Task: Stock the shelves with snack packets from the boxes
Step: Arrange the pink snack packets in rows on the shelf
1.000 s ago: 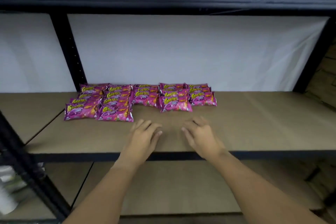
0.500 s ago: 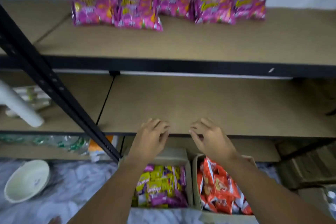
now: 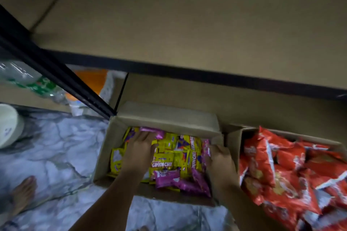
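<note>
Below the brown shelf board (image 3: 187,24), two cardboard boxes sit on marbled floor (image 3: 56,155). Left hand (image 3: 138,153) lies flat on yellow and purple packets (image 3: 174,157) in the left box (image 3: 165,118); right hand (image 3: 220,161) curls over packets at its right edge. Red packets (image 3: 281,170) fill the right box (image 3: 234,137).

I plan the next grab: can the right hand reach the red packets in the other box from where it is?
Probably yes. The right hand is beside the wall next to the red packets, which lie uncovered in their open box.

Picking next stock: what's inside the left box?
Left box holds yellow and purple packets; left hand and right hand reach in, covering some. Lower layers hidden.
</note>
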A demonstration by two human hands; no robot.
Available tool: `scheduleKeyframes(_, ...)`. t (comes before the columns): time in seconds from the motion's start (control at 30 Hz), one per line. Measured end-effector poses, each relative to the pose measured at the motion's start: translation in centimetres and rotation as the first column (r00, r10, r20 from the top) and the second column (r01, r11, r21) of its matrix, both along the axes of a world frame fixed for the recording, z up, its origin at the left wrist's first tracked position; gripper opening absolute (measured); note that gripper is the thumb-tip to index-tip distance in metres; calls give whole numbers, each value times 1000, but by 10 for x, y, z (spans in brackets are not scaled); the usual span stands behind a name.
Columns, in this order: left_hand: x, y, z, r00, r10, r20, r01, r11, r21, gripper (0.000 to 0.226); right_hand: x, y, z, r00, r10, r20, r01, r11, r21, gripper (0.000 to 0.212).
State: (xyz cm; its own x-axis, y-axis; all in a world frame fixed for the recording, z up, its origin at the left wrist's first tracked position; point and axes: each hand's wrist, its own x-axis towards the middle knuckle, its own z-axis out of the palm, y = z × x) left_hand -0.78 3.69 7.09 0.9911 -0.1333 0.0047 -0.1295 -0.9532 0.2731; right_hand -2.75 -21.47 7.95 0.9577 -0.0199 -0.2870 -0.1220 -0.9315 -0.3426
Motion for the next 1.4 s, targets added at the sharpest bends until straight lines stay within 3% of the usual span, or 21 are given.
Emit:
scheduleKeyframes(0.17, 13, 13, -113, 999, 28, -45, -25, 998, 60, 49, 0, 12, -116, 992, -65, -107, 52, 992, -117, 40)
scheduleKeyframes(0.23, 19, 14, -155, 997, 33, -68, -28, 996, 80, 48, 0, 13, -156, 988, -105, -116, 96, 992, -81, 47)
scheduleKeyframes(0.33, 27, 12, -193, 996, 35, -80, -26, 993, 115, 49, 3, 14, -192, 986, -155, -60, 144, 977, -159, 67)
scheduleKeyframes(0.4, 31, 12, -215, 996, 37, -82, -26, 992, 124, 49, 4, 15, -210, 993, -113, -28, 101, 955, -278, 81)
scheduleKeyframes(0.57, 38, 17, -246, 996, 28, -82, -17, 991, 131, 47, 2, 14, -235, 998, -53, -16, 43, 921, -387, 102)
scheduleKeyframes(0.73, 53, 18, -245, 999, 20, -36, -12, 982, 188, 40, 15, 13, -237, 996, -73, 44, 84, 920, -383, 86)
scheduleKeyframes(0.87, 56, 20, -229, 999, 2, -38, 6, 977, 215, 47, 9, 15, -221, 995, -79, 56, 92, 947, -308, 91)
scheduleKeyframes(1.03, 42, 26, -203, 998, -27, 48, 19, 986, 168, 60, -10, 13, -194, 968, -196, 160, 203, 979, -33, 92)
scheduleKeyframes(1.23, 21, 24, -209, 986, -63, -154, 80, 991, 107, 75, -16, 27, -184, 939, -299, 169, 240, 924, 297, 59)
scheduleKeyframes(1.33, 14, 24, -222, 982, -20, -189, 36, 996, 83, 72, -14, 28, -196, 954, -269, 133, 214, 920, 328, 45)
scheduleKeyframes(1.4, 11, 22, -227, 976, 36, -215, -28, 999, 40, 55, -13, 27, -206, 961, -254, 113, 210, 930, 302, 39)
